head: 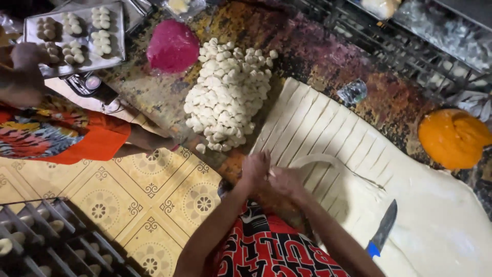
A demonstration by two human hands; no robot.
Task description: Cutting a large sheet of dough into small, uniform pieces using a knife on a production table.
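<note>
My left hand (255, 168) and my right hand (284, 180) meet at the near edge of a worn, stained table (328, 56), both closed on one long strip of white dough (320, 160) that arcs up from the flat dough sheet (441, 215). The sheet is cut into parallel strips (312, 123) on its left part. A heap of small white dough pieces (228, 95) lies just beyond my hands. A knife with a blue handle (383, 231) rests on the sheet to my right.
A pink dough lump (172, 46) and an orange dough lump (453, 137) sit on the table. Another person in an orange patterned top (56, 133) stands at left beside a metal tray (115, 33) of shaped dough. A rack (46, 241) stands below left on the patterned tile floor (154, 195).
</note>
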